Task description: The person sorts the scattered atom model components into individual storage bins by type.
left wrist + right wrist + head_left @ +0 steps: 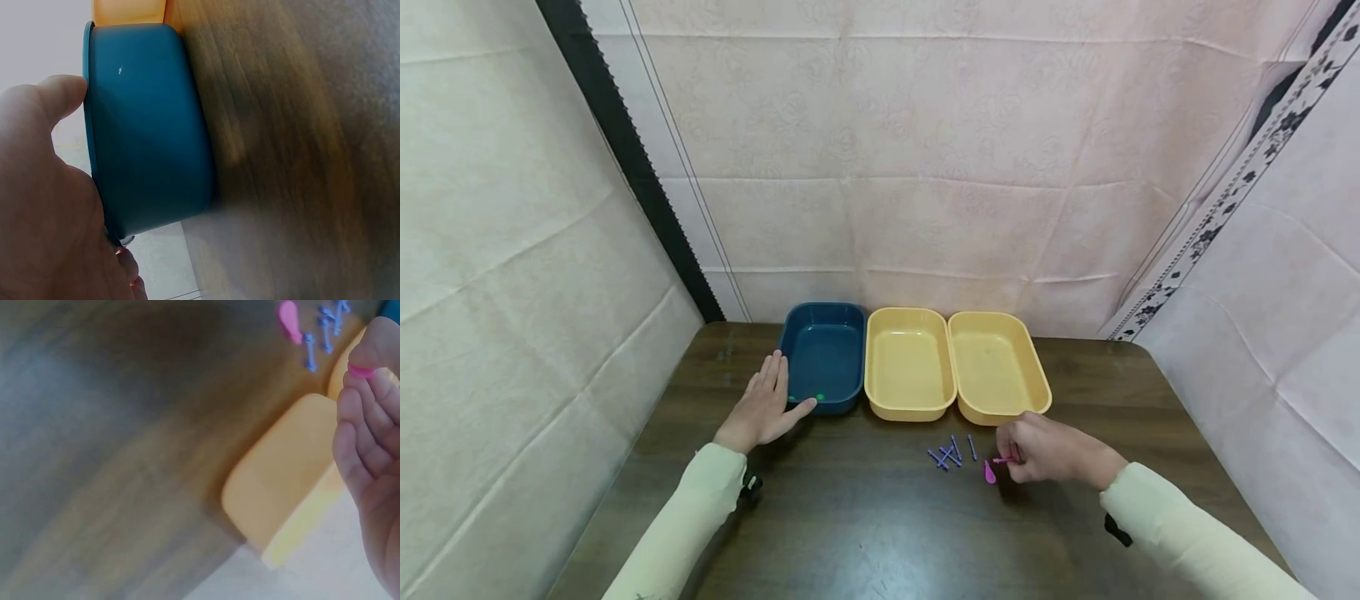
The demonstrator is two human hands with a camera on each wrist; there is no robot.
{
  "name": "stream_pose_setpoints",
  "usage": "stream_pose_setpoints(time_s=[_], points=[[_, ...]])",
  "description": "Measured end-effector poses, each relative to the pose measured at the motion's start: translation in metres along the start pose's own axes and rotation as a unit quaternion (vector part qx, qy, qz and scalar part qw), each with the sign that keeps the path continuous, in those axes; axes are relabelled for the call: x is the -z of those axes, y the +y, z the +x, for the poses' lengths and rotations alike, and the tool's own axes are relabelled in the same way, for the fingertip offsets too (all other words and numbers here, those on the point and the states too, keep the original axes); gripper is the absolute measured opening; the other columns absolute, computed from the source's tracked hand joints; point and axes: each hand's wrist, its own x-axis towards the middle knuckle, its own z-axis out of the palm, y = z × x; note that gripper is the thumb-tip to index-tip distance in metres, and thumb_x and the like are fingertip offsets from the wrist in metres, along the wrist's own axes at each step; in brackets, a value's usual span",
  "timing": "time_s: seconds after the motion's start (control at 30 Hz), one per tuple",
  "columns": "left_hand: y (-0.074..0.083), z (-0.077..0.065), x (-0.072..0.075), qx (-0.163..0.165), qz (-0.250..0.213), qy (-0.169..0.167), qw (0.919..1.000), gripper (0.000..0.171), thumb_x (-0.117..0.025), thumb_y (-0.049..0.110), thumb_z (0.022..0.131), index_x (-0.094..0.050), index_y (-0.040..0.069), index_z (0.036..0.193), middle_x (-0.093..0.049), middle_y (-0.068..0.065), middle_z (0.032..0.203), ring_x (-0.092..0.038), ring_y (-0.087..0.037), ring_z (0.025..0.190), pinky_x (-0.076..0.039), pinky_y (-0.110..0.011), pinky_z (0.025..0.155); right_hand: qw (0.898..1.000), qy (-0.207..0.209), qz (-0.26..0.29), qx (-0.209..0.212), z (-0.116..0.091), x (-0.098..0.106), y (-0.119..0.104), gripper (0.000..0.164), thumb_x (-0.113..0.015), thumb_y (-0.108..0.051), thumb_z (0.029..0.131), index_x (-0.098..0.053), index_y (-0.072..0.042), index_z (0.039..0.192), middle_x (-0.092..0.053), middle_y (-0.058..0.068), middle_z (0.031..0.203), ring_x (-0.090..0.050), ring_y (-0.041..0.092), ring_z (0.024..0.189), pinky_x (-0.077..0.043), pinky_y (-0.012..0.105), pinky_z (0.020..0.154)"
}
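In the head view my left hand point(765, 408) rests on the blue tray point(826, 308) at its near left corner, with fingers straight and spread. The thumb touches the rim in the left wrist view. Small green bits point(820, 397) show inside that tray. Between thumb and fingertips, my right hand point(1048, 448) pinches a small pink plastic piece point(1002, 460), also seen as a pink edge point(361, 372) in the right wrist view. Mostly hidden by the fingers, its full shape does not show. Just left of this hand lies a pink teardrop-shaped piece point(989, 473) on the table.
Several small purple rods with knobbed ends point(953, 450) lie left of the right hand. Two yellow trays, the middle one point(910, 415) and the right one point(1000, 417), stand beside the blue tray along the back of the brown wooden table point(880, 533). Pale cloth point(925, 167) hangs behind.
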Motion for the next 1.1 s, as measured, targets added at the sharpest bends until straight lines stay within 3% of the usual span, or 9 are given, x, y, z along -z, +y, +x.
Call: stream_pose_setpoints(time_s=[0.4, 0.73, 1.1], points=[[-0.001, 0.0, -0.001, -0.003, 0.0, 0.003, 1.0, 0.1, -0.041, 0.067, 0.093, -0.003, -0.002, 0.154, 0.004, -0.02, 0.163, 0.0, -0.039, 0.151, -0.012, -0.059, 0.121, 1.0, -0.008, -0.011, -0.002, 0.025, 0.028, -0.015, 0.016, -0.074, -0.017, 0.075, -0.06, -0.025, 0.075, -0.056, -0.013, 0.068, -0.05, -0.003, 0.059, -0.045, 0.015, 0.052], [-0.001, -0.001, 0.0, -0.002, -0.002, -0.002, 1.0, 0.101, -0.04, 0.067, 0.092, -0.001, -0.002, 0.154, 0.006, -0.02, 0.163, 0.001, -0.039, 0.151, -0.012, -0.059, 0.121, 0.998, 0.027, -0.044, 0.043, 0.056, 0.049, -0.022, 0.013, -0.074, -0.016, 0.071, -0.062, -0.021, 0.073, -0.06, -0.01, 0.069, -0.05, -0.002, 0.061, -0.044, 0.014, 0.054], [0.0, -0.002, 0.0, 0.0, -0.002, -0.002, 1.0, 0.1, -0.04, 0.067, 0.093, 0.001, 0.0, 0.154, 0.007, -0.019, 0.163, 0.002, -0.039, 0.152, -0.01, -0.058, 0.122, 0.996, 0.038, -0.056, 0.06, 0.087, 0.067, -0.032, 0.011, -0.072, -0.012, 0.073, -0.063, -0.016, 0.07, -0.061, -0.003, 0.067, -0.047, 0.0, 0.06, -0.042, 0.015, 0.055]])
